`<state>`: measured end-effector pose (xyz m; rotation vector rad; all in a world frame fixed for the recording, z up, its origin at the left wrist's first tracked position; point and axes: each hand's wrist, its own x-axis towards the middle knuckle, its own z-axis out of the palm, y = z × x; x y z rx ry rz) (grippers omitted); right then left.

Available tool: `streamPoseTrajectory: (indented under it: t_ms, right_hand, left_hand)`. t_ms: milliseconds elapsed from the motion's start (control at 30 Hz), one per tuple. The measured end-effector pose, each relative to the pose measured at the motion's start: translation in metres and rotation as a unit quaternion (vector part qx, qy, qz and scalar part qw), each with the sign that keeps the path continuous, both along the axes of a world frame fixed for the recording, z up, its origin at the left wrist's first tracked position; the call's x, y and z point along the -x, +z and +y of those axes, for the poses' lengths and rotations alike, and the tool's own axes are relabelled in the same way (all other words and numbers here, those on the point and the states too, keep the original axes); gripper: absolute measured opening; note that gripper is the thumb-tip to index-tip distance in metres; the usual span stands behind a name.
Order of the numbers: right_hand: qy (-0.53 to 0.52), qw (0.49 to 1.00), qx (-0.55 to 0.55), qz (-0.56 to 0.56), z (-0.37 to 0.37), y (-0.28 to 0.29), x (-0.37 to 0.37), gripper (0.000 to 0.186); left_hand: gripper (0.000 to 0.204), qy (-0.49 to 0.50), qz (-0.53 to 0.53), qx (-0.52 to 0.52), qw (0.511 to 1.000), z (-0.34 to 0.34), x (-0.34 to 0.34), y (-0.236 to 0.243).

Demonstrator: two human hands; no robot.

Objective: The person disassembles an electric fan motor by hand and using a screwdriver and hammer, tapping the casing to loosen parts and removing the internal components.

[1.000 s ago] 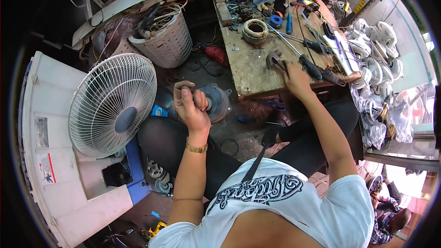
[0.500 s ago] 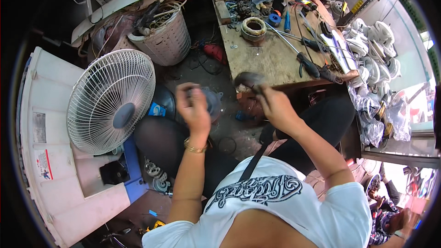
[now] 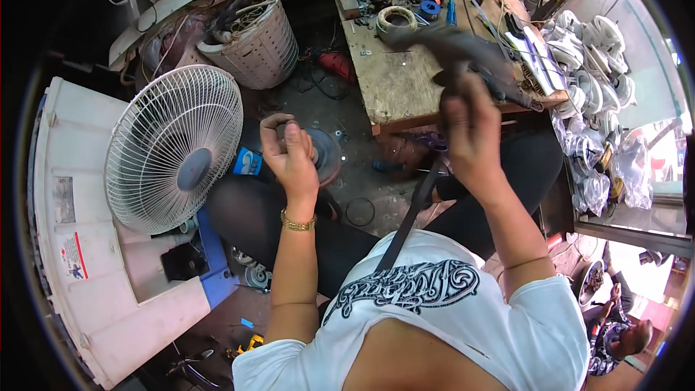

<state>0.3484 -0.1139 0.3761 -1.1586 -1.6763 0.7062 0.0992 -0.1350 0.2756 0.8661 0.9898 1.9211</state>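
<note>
My right hand (image 3: 469,119) is closed on a hammer (image 3: 456,54), both blurred by motion, with the head raised in front of the wooden workbench (image 3: 384,90) in my view. My left hand (image 3: 289,148) is closed, fingers curled and thumb up, over a dark grey round metal piece (image 3: 326,163) with flanged lugs between my knees; what its fingers grip is too small to make out. On the bench sit a ring-shaped motor part (image 3: 396,14), a blue spool (image 3: 430,9) and screwdrivers (image 3: 450,11), partly behind the hammer.
A white fan grille (image 3: 156,123) stands left beside a white appliance body (image 3: 76,174). A basket of wires (image 3: 257,43) is behind. A red tool (image 3: 334,65) lies on the floor. Bagged white parts (image 3: 590,80) line the right. Another person (image 3: 619,340) sits at lower right.
My right hand has lifted the hammer off the bench, swung it down toward my left hand, then raised it up and rightward. My left hand has moved slightly leftward.
</note>
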Motion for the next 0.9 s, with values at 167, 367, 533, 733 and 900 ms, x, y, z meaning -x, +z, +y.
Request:
streamPoseTrajectory:
  t_ms: [167, 367, 533, 733, 900]
  right_hand:
    - [0.095, 0.966, 0.064, -0.233, -0.006, -0.116, 0.000, 0.028]
    - [-0.035, 0.968, -0.022, -0.246, 0.023, -0.125, -0.023, 0.033]
    - [-0.100, 0.914, -0.078, -0.386, 0.090, -0.139, -0.059, 0.038]
    - [-0.085, 0.909, -0.133, -0.386, 0.105, -0.155, -0.067, 0.051]
    - [0.331, 0.939, 0.078, -0.053, 0.055, -0.081, -0.003, 0.128]
  left_hand:
    - [0.012, -0.021, -0.018, -0.032, 0.999, 0.004, -0.010, 0.015]
    - [0.021, -0.088, -0.185, 0.008, 0.979, -0.002, 0.036, 0.013]
    - [0.035, -0.266, -0.308, -0.086, 0.909, 0.004, 0.047, 0.002]
    - [0.037, -0.342, -0.337, -0.081, 0.873, 0.012, 0.022, 0.008]
    - [0.030, -0.359, -0.305, -0.009, 0.882, 0.015, -0.001, 0.000]
